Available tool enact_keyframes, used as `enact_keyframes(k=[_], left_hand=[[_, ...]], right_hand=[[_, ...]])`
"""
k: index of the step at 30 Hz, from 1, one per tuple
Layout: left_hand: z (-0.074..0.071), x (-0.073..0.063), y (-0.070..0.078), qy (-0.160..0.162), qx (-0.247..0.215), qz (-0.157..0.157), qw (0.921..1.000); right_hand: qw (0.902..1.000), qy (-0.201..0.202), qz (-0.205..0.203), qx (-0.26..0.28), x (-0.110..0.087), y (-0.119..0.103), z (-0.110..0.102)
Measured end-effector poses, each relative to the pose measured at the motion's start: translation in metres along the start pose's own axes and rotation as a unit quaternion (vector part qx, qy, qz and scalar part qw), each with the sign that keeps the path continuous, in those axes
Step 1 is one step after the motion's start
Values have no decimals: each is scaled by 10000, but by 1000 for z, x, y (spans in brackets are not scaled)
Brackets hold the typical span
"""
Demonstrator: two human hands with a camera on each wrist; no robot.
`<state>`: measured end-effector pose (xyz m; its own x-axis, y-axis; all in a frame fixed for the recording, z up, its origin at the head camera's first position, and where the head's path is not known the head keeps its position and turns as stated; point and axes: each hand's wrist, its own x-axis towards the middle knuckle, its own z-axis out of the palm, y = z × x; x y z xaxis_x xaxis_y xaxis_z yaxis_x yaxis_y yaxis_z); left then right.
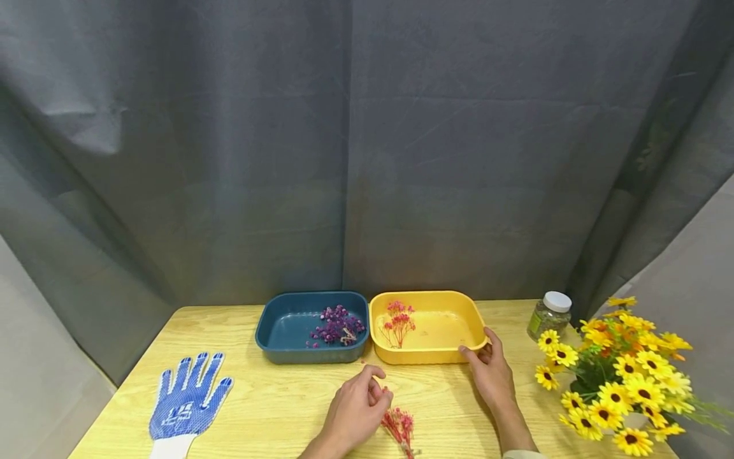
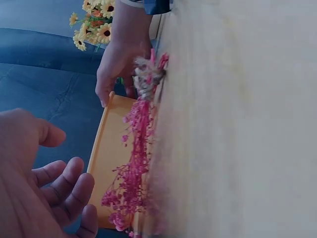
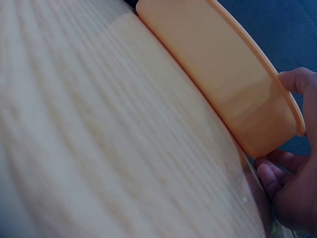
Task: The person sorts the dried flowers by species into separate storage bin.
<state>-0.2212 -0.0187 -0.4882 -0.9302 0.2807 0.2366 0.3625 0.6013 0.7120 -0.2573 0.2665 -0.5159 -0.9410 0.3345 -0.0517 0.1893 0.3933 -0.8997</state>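
My left hand [image 1: 357, 411] hovers over the table beside a bunch of pink dried flowers [image 1: 399, 428]. Its fingers are loosely bent, and in the left wrist view the thumb stands apart from them with nothing between. Twine binds the stems of that pink bunch [image 2: 133, 168]. At the near right corner of a yellow tub [image 1: 447, 357], my right hand [image 1: 493, 373] holds on, thumb over the rim and fingers around the outside, as the right wrist view of the tub [image 3: 223, 69] also shows. Inside the tub, pink-red sprigs [image 1: 399, 324] lie at the left.
A dark blue tub [image 1: 281, 357] stands against the yellow one, with purple dried flowers [image 1: 337, 325] inside. On the left lies a blue-and-white glove [image 1: 186, 401]. A lidded jar [image 1: 549, 315] and yellow artificial flowers [image 1: 625, 376] are at the right. Grey curtains [image 1: 344, 159] hang behind the table.
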Motion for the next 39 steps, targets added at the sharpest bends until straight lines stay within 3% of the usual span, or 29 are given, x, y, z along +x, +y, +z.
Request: enact_keyframes(k=[13, 19, 25, 29, 39], left_hand=[[1, -11, -6, -706, 177, -410, 9965], [2, -14, -10, -983, 581, -99, 9934], [2, -14, -12, -1195, 1331, 197, 9837], [1, -15, -13, -1136, 1540, 221, 9813], [1, -14, -15, -721, 1601, 147, 9843]], right_hand=[[10000, -2, -13, -16, -1, -1, 0], [10000, -28, -30, 3, 0, -1, 0], [10000, -62, -33, 40, 0, -1, -1], [10000, -68, -25, 38, 1, 0, -2], [10000, -61, -44, -36, 1, 0, -2]])
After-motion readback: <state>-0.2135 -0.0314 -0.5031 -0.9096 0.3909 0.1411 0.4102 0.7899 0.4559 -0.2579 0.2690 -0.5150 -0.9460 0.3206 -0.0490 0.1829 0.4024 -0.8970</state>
